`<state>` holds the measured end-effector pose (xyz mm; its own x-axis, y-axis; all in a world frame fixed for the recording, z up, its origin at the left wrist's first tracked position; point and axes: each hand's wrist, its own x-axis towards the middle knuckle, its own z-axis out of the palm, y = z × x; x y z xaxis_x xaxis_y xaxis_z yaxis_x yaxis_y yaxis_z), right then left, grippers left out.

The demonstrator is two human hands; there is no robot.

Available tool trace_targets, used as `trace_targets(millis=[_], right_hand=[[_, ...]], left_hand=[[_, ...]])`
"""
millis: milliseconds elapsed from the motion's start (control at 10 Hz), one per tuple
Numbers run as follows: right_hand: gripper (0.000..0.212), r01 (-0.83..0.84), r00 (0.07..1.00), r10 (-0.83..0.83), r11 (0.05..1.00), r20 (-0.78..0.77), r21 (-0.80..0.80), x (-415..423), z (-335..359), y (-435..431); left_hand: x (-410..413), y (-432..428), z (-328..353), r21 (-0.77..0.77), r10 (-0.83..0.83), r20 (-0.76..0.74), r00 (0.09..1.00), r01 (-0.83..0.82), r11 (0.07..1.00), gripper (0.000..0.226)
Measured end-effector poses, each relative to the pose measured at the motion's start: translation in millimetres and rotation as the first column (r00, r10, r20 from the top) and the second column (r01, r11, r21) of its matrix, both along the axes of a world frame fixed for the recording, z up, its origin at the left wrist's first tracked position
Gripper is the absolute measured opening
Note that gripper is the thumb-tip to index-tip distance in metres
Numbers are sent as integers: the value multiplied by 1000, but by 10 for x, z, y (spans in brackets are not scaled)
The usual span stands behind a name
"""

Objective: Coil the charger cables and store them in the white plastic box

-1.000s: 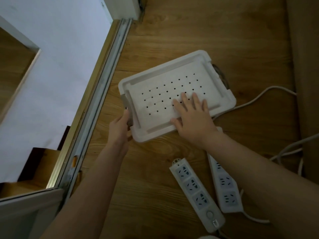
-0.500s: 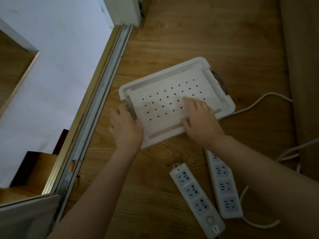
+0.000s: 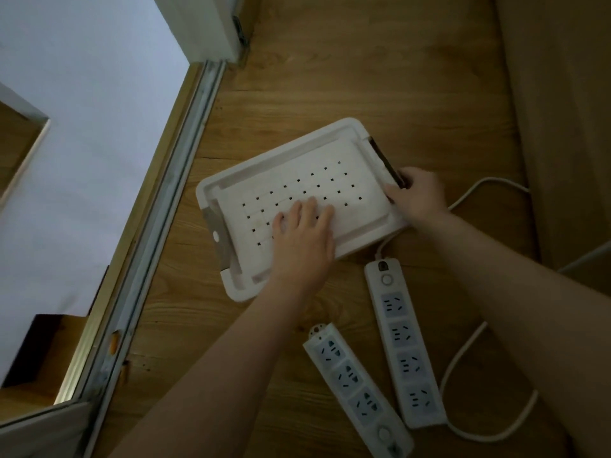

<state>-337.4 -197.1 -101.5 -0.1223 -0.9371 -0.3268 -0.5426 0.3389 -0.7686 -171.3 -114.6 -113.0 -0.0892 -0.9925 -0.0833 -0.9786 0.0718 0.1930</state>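
we judge the task to be at its very start: nothing is coiled and nothing is stored. the white plastic box (image 3: pixel 238 290) sits closed on the wooden floor (image 3: pixel 330 77), with its perforated lid (image 3: pixel 330 180) in place. our left hand (image 3: pixel 304 236) lies flat on the lid, its fingers (image 3: pixel 309 209) straight, pressing down and gripping nothing. our right hand (image 3: pixel 418 195) is at the box's right end, its fingers (image 3: pixel 410 176) curled round the dark clasp (image 3: pixel 385 161), which we read as unfastening the lid. whether the grey clasp (image 3: pixel 216 236) on the left end is released, we cannot tell

by our reckoning, what is left is to lift the lid off, coil each lead and lay them inside. the longer power strip (image 3: pixel 405 345) and the shorter power strip (image 3: pixel 353 381) lie side by side on the floor near the box. one white cable (image 3: pixel 462 348) trails in a loose loop beside the longer strip, and another cable (image 3: pixel 489 180) runs past the box's right corner

the lid hides the inside of the box, and the dim light blurs the clasps. the shorter strip's near end is cut off at the bottom edge. the cables run off to the right, so we cannot say how many there are
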Motion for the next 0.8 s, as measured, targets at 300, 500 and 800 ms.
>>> trace_targets(millis=[300, 500, 800], right_hand=[[56, -397, 760, 267, 913, -593, -97, 33, -28, 200], [66, -476, 599, 384, 877, -703, 74, 34, 78, 184], [60, -437, 573, 537, 839, -619, 324, 105, 374, 299]], left_hand=[[-71, -12, 3, 13, 23, 18, 1000, -23, 1000, 41], [-79, -14, 12, 46, 33, 28, 999, -35, 998, 41], [-48, -53, 323, 259, -88, 109, 990, 57, 964, 51]])
